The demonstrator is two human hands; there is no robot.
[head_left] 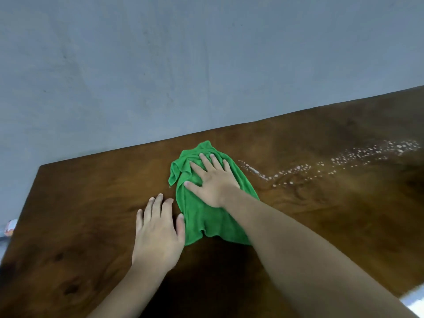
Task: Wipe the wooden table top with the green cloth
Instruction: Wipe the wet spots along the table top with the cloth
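Observation:
The green cloth (206, 216) lies crumpled on the dark wooden table top (91, 214), near the table's far edge. My right hand (212, 180) presses flat on the cloth's upper half, fingers spread. My left hand (158, 228) rests flat on the bare wood just left of the cloth, its thumb touching the cloth's left edge. A trail of white droplets and foam (344, 161) runs across the wood to the right of the cloth, from beside it toward the right edge of the view.
A grey-blue wall or floor (183, 65) fills the view beyond the table's far edge. A small pale object (10, 227) shows past the table's left edge. A bright patch (413, 301) sits at the lower right corner.

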